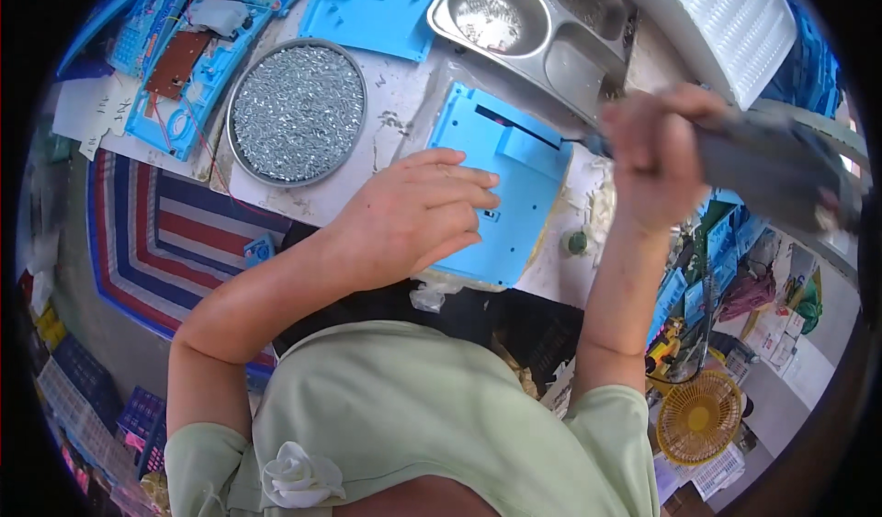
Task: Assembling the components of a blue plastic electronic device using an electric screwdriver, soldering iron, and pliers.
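Left hand point(418, 209), grip loosely spread, rests on flat blue rectangular plastic panel point(524, 200) near edge of white tabletop point(386, 85); right hand point(657, 154) (motion-blurred), grip closed around long dark-grey power tool point(767, 170).

A worn, whitish tabletop point(388, 76) crosses a cluttered, evenly lit workroom, bordered at left by a red, white and blue striped sheet point(195, 233). Beyond lie grey flooring point(124, 344) and, lower left, dark plastic crates point(140, 414).
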Demonstrator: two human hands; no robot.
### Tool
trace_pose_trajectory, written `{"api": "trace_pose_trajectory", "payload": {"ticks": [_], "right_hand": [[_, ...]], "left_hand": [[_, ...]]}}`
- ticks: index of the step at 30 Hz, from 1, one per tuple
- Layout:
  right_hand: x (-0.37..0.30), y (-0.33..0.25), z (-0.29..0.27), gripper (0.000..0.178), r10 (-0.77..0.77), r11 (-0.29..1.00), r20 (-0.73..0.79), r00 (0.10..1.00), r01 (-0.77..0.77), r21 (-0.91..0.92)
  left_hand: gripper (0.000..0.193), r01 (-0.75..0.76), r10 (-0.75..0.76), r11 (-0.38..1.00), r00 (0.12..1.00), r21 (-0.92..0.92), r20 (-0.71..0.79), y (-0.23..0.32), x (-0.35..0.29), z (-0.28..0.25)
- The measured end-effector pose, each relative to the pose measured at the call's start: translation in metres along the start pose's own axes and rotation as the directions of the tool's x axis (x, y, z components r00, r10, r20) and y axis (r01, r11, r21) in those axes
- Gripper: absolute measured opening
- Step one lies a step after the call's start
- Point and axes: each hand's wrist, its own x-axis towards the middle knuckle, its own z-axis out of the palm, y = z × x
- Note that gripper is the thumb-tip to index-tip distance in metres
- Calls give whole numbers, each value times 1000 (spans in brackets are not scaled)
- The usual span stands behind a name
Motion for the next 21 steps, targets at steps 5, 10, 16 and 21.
{"api": "trace_pose_trajectory", "payload": {"ticks": [5, 10, 16, 21], "right_hand": [[-8, -52, 48, 27, 18, 981, 199, 980, -55, 184], [-16, -37, 73, 31, -4, 981, 225, 974, -39, 189], [-12, -29, 82, 27, 29, 983, 248, 968, -73, 170], [5, -32, 87, 23, -23, 991, 272, 962, -14, 134]], "left_hand": [[18, 27, -34, 999, 975, -36, -218, 1, -4, 5], [20, 78, -67, 996, 964, 33, -257, 6, -4, -6], [23, 74, -49, 994, 956, 75, -290, 4, -12, -13], [21, 159, -82, 968, 932, 195, -354, -7, -8, -46]]}}
